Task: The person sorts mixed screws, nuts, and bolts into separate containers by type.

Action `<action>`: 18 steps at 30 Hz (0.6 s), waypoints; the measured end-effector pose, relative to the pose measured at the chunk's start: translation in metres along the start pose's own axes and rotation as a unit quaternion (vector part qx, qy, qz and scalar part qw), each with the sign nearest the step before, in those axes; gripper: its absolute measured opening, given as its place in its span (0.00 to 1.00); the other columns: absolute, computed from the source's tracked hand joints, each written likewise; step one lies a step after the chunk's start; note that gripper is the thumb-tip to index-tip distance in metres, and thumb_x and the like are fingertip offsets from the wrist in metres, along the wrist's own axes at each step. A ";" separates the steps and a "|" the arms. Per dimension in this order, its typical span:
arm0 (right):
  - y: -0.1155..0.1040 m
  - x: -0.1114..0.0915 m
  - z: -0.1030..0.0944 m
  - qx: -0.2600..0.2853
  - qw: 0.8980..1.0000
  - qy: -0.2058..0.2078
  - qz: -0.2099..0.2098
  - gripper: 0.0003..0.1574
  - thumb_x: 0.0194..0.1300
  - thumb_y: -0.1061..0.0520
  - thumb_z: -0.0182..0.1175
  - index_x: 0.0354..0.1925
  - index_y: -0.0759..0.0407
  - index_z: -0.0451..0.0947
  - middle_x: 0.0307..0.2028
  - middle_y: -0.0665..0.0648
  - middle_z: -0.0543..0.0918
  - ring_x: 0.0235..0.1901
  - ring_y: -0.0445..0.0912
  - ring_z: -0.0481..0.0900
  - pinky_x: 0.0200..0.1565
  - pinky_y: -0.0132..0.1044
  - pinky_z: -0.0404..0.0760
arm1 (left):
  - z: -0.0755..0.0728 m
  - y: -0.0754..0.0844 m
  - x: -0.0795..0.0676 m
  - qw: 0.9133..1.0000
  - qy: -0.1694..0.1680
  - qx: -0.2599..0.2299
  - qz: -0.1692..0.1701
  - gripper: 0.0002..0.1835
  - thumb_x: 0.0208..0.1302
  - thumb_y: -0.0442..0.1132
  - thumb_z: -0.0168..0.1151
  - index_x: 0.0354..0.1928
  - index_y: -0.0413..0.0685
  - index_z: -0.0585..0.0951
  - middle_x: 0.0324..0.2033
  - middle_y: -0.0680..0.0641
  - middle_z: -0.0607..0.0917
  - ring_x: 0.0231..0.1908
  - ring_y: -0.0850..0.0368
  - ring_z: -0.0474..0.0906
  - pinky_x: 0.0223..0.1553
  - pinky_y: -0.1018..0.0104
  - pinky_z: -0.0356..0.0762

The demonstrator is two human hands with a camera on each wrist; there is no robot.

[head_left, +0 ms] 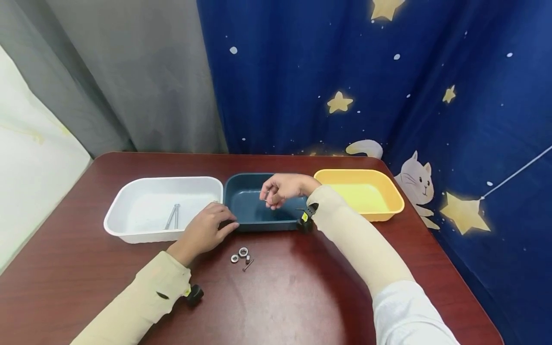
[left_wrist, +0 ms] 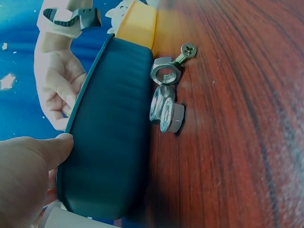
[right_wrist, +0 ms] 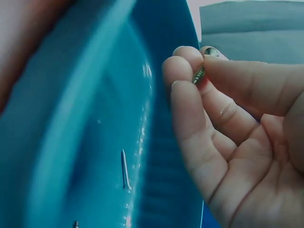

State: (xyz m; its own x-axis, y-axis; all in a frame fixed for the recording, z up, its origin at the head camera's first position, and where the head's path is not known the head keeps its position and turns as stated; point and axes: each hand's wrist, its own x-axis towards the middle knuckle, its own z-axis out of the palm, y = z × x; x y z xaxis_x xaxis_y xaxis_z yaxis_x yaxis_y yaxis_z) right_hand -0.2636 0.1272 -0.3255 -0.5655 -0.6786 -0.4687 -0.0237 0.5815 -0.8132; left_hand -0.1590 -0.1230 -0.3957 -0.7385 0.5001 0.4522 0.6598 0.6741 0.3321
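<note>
My right hand is over the dark blue bin, pinching a small threaded screw between thumb and fingertips. Inside that bin lies a nail, with part of another small metal piece at the view's bottom edge. At the bin's near left corner, my left hand holds the rim, thumb outside and fingers partly hidden behind it. On the table in front are a hex nut, two flanged nuts touching or nearly touching, and a cross-head screw.
A white bin stands at the left with two long bolts in it. The yellow bin is at the right. All three bins stand in a row on the dark red table, curtains behind.
</note>
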 end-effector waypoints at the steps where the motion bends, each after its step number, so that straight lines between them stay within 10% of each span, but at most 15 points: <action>1: 0.000 0.002 -0.002 0.000 1.000 0.002 0.005 0.17 0.66 0.74 0.55 0.53 0.76 0.71 0.40 0.72 0.82 0.32 0.47 0.82 0.42 0.40 0.83 | 0.000 0.000 0.000 1.000 0.000 0.000 0.000 0.09 0.58 0.41 0.71 0.37 0.43 0.87 0.34 0.50 0.84 0.42 0.53 0.77 0.48 0.55 0.77; 18: 0.017 0.038 -0.027 0.010 0.995 0.001 0.102 0.16 0.65 0.75 0.53 0.51 0.72 0.72 0.34 0.59 0.81 0.32 0.46 0.80 0.39 0.36 0.82 | 0.000 0.000 0.000 1.000 -0.003 0.000 -0.003 0.08 0.59 0.41 0.70 0.37 0.44 0.87 0.34 0.50 0.84 0.42 0.53 0.77 0.49 0.56 0.77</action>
State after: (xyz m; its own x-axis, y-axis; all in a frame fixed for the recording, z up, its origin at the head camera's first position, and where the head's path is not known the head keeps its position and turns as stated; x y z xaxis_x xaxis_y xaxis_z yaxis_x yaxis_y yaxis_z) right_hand -0.3080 0.1231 -0.3479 -0.5579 -0.5467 -0.6244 0.1074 0.6985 -0.7075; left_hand -0.1584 -0.1233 -0.3954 -0.7434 0.4986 0.4458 0.6551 0.6771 0.3352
